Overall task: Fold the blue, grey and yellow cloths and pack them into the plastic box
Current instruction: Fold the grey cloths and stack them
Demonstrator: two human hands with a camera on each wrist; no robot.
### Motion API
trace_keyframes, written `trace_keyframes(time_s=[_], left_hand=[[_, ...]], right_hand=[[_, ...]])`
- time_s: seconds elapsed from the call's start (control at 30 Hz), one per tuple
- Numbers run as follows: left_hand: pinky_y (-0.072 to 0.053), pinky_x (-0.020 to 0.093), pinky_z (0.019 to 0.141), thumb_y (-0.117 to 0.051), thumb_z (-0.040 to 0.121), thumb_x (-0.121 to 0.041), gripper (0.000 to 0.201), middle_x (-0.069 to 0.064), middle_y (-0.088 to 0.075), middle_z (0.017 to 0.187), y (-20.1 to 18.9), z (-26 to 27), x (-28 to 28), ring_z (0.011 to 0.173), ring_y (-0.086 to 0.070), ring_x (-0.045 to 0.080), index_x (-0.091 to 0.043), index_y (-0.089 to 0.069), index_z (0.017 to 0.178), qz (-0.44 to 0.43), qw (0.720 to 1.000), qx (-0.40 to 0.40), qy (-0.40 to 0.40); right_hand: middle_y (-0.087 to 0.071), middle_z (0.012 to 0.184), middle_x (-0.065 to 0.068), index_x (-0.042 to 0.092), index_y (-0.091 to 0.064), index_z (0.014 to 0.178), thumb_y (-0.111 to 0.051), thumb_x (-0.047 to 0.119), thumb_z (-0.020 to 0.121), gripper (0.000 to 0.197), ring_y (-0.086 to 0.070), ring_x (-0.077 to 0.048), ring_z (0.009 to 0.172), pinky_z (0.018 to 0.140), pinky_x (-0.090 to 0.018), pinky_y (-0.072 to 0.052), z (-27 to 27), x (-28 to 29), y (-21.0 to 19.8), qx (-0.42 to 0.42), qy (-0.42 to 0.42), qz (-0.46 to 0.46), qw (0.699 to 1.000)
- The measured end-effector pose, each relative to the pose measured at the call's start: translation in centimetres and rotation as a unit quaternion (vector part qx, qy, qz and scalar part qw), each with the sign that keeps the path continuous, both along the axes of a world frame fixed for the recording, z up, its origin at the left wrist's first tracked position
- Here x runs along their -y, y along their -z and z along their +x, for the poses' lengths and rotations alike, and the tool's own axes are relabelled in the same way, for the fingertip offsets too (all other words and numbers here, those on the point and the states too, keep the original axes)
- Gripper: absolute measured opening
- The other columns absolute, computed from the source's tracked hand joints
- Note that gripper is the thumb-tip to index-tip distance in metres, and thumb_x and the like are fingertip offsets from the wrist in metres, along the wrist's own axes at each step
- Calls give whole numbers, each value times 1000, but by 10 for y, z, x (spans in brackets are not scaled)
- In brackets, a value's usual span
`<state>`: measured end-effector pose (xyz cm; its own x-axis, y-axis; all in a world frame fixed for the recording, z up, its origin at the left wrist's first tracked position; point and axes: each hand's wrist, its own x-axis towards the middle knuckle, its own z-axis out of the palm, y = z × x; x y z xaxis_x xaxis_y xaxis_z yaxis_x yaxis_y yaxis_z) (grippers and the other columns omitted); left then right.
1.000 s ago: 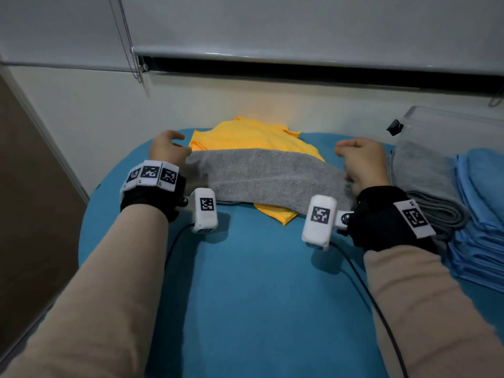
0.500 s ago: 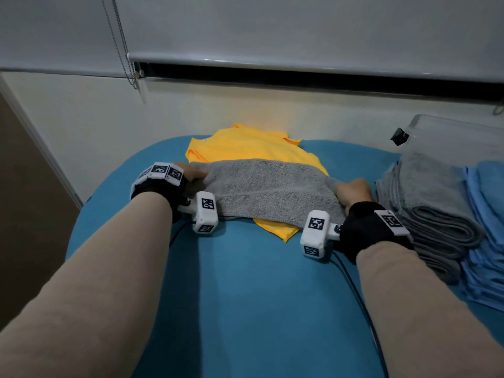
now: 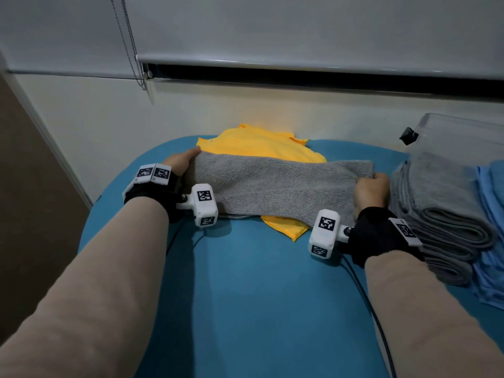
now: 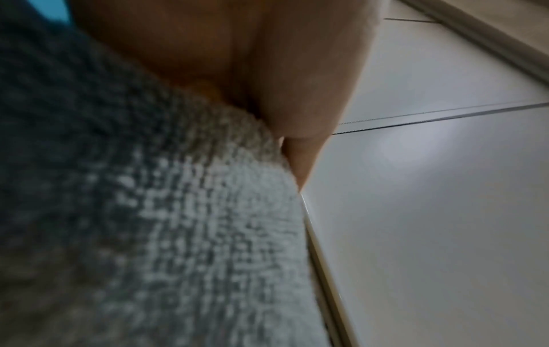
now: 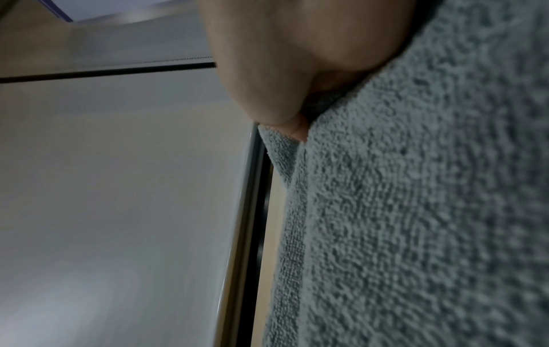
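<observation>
A grey cloth (image 3: 275, 184), folded into a long strip, lies across the yellow cloths (image 3: 259, 144) at the back of the blue table. My left hand (image 3: 181, 166) grips its left end and my right hand (image 3: 371, 190) grips its right end. In the left wrist view the grey cloth (image 4: 178, 234) fills the frame below my left hand (image 4: 267, 82). My right hand (image 5: 282, 82) pinches the grey cloth (image 5: 415, 211) by its hem in the right wrist view. The clear plastic box (image 3: 463, 135) stands at the back right.
A stack of folded grey cloths (image 3: 441, 214) sits just right of my right hand, with folded blue cloths (image 3: 491, 241) beyond it. The wall and a window blind with a bead chain (image 3: 131, 50) are close behind the table (image 3: 259, 296). Cables run along both forearms.
Both hands came down from above the strip's ends and took hold of them. The strip now lies stretched longer between my hands, its right end reaching nearer the grey stack.
</observation>
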<state>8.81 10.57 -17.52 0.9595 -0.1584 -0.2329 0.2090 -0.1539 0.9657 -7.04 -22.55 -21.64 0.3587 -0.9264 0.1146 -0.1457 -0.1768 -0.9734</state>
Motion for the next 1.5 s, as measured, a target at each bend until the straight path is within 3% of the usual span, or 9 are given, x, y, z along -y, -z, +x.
trace_keyframes(time_s=[0.13, 0.27, 0.57, 0.7, 0.93, 1.03, 1.13, 1.23, 1.5], left_hand=[[-49, 37, 78, -73, 71, -28, 12, 0, -67, 75, 4, -8, 6, 79, -60, 23, -19, -65, 68, -98, 987, 120, -46], [-42, 17, 47, -49, 72, 17, 33, -11, -57, 45, 14, -15, 6, 45, -51, 6, -16, -54, 73, -162, 973, 164, -32], [-45, 20, 57, -61, 88, -7, 32, -13, -58, 44, 9, -10, 10, 43, -53, -1, -20, -68, 59, -106, 976, 188, -39], [-39, 11, 45, -60, 84, 4, 18, -18, -50, 35, -9, -11, 8, 33, -46, -4, -8, -62, 97, -48, 954, 272, -115], [-34, 14, 33, -52, 92, -2, 19, -4, -54, 43, -16, -15, 5, 29, -46, 4, -12, -51, 76, -132, 960, 214, -126], [-37, 19, 38, -48, 93, 2, 26, 7, -55, 68, -13, -20, 10, 44, -52, 12, -13, -47, 115, -172, 968, 166, -71], [-45, 29, 56, -57, 88, 1, 56, 5, -53, 81, -13, -30, 9, 62, -52, 17, -15, -36, 137, -43, 981, 185, -30], [-44, 25, 57, -64, 83, 2, 22, 5, -57, 79, -23, -53, 11, 54, -56, 8, -16, -58, 94, 91, 964, 233, 93], [-44, 30, 93, -79, 73, -21, 53, 0, -53, 123, -24, -102, 31, 114, -51, 22, -24, -57, 120, 468, 810, 151, 319]], right_hand=[[-51, 94, -9, -2, -53, 112, -41, -2, 87, 27, -47, -19, 86, 75, -31, -38, 1, 2, 0, 37, 28, 17, 999], [-51, 96, -10, 0, -51, 115, -45, 0, 89, 27, -48, -19, 87, 77, -29, -38, -1, 2, 0, 68, 26, 26, 997], [-53, 85, -7, 2, -62, 102, -52, 12, 93, 17, -45, -16, 79, 72, -27, -36, -2, -2, 3, 118, -10, -22, 993], [-43, 68, -5, 18, -50, 68, -56, 31, 90, 27, -39, -17, 71, 68, -28, -33, -4, 0, 1, 89, 2, -102, 991], [-65, 98, -16, 11, -70, 106, -62, 42, 86, 38, -62, -34, 93, 81, -38, -47, -8, -7, -18, -23, 33, -181, 983], [-60, 78, -8, 11, -70, 100, -66, 36, 78, 33, -63, -30, 78, 82, -49, -53, -9, -14, -19, 31, -24, -130, 991], [-54, 107, -12, 10, -59, 124, -67, 14, 81, 44, -48, -18, 86, 90, -31, -43, -15, -22, -25, -21, -44, -165, 985], [-51, 102, -9, 11, -61, 113, -63, 3, 79, 35, -50, -21, 85, 79, -23, -42, -27, -43, -44, -18, -70, -230, 971], [-50, 80, 7, 15, -62, 94, -79, 7, 72, 29, -50, -16, 86, 68, -25, -37, -64, -88, -35, -297, -391, -172, 854]])
